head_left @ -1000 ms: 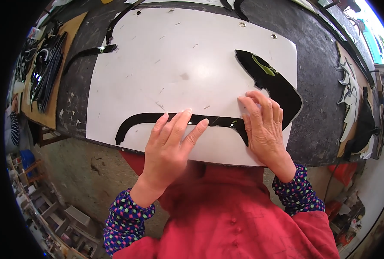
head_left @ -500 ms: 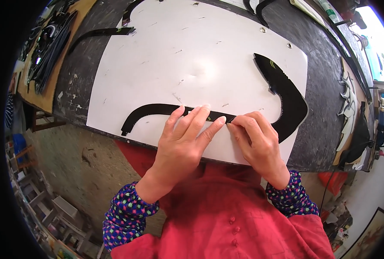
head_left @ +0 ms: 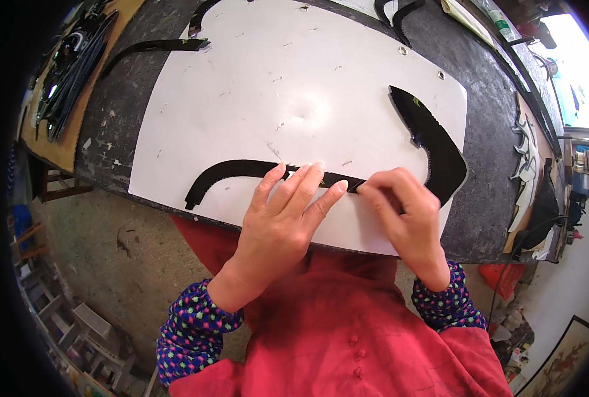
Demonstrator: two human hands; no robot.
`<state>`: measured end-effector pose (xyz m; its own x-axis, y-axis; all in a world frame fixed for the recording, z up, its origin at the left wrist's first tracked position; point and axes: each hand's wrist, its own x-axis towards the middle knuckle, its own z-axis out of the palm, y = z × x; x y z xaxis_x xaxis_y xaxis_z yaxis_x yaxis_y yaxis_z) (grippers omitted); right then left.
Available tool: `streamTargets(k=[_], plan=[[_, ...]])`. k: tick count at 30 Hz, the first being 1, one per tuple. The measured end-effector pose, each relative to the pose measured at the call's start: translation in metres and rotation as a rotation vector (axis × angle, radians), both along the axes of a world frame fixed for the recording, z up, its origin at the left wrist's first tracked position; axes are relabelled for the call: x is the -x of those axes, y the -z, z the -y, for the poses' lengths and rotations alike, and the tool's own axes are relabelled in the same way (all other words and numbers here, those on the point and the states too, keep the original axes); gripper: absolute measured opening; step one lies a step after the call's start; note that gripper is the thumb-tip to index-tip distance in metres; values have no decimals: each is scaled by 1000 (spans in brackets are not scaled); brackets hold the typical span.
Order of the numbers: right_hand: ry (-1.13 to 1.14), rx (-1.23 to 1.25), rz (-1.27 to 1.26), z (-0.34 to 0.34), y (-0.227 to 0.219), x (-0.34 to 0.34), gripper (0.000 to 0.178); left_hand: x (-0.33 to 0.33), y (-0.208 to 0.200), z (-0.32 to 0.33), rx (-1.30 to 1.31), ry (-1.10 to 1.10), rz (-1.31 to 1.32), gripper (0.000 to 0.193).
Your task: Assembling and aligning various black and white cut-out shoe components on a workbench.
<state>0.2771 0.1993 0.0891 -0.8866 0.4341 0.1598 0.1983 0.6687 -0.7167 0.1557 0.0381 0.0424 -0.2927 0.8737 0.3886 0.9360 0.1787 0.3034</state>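
Note:
A thin black curved strip [head_left: 225,169] with a finely toothed inner edge lies near the front of a white sheet [head_left: 228,106]. My left hand [head_left: 282,215] rests on it with fingers stretched out, pressing its straight part down. At the strip's right end, my right hand [head_left: 405,215] pinches with thumb and forefinger; a small dark tip shows there, and the rest is hidden by the fingers. Just beyond my right hand lies a broad black hook-shaped piece [head_left: 445,155], its lower end behind the hand.
The sheet lies on a dark worn table [head_left: 112,135]. More black curved strips [head_left: 155,46] lie along its far edges. Black pieces [head_left: 76,73] are heaped on a brown board at left. Pale jagged pieces [head_left: 524,165] and a black cloth-like item [head_left: 542,208] lie at right.
My right hand has shifted slightly right, its fingers curling more at the strip's end. My left hand keeps its place on the strip. The whole view has tilted a little.

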Motion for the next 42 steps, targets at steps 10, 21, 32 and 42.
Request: streamTargets(k=[10,21,32,42], plan=[[124,-669,-3,-12,45,65,54,7,2,3,-97,53,39,40],[225,-587,0,-12,46,72,48,5,1,-2,-116,53,32,38],[431,-579,131,-96,9,-63,34,-53,-18,-44,-133,127,490,73],[20,714,-498,-26,-115,0,25,-28,-78,-47,-489,-117,916,67]])
